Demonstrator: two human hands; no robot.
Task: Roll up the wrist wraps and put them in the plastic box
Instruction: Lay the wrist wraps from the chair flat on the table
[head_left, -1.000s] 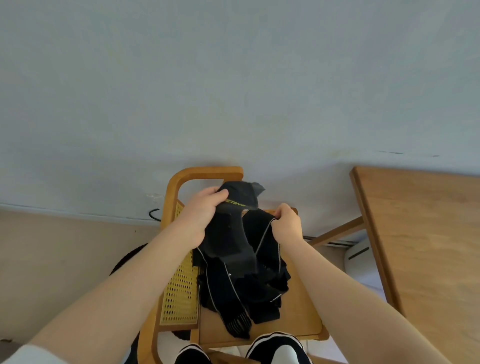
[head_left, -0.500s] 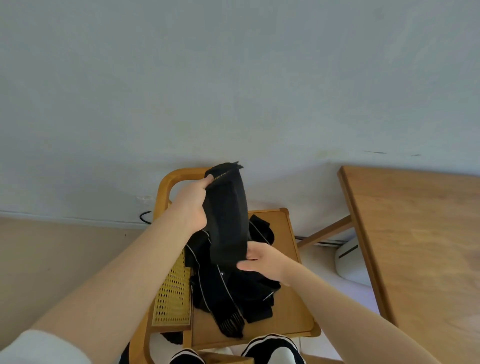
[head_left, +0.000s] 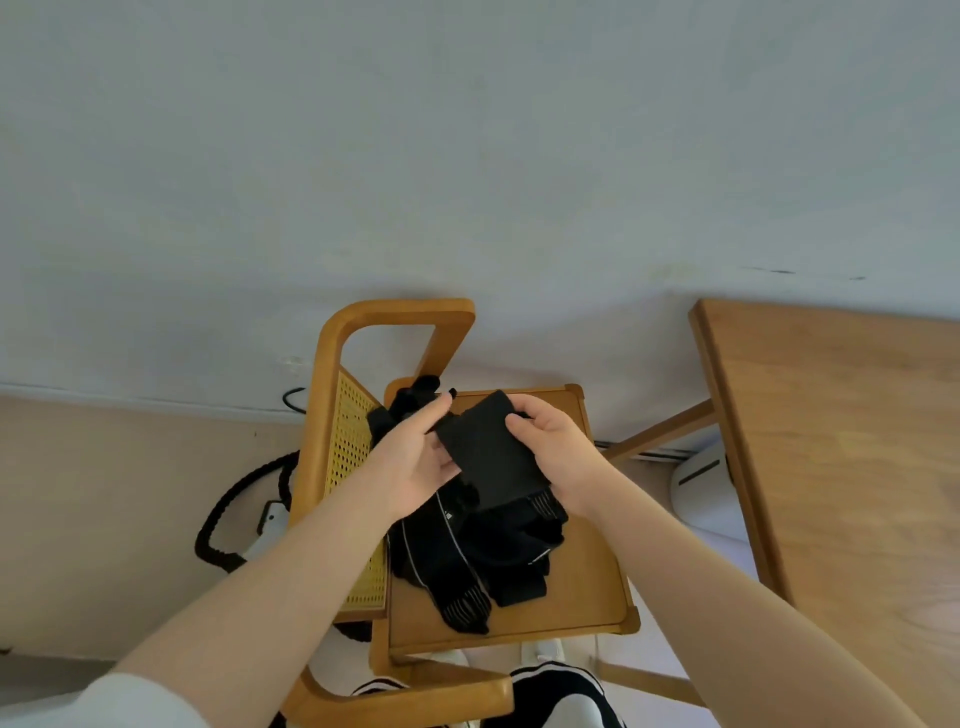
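Half a second back the left hand was holding the wrap strip up high by its top end with the right hand down at the bottom; now both hands have come together lower down and the strip is folded into a flat black wrap (head_left: 485, 451) between them. Left hand (head_left: 415, 457) sits at about 9 o'clock of the wrap, fingers curled around its left edge, thumb on top. Right hand (head_left: 553, 452) is at 3 o'clock, thumb pressed on the top face, and the other fingers tucked behind it so I can't really see them. So both hands have a grip on the same piece, held just above the chair seat (head_left: 592, 587).

Rest of the wraps (head_left: 467, 551) are a black tangled pile lying on the seat, at 6 o'clock from the hands, striped ends hanging toward the front edge. Chair's cane backrest (head_left: 350, 467) is at 9 o'clock of the pile. Wooden table (head_left: 841, 441) off at 3 o'clock, well apart from the chair. Black cable (head_left: 234, 499) on the floor at 9 o'clock.
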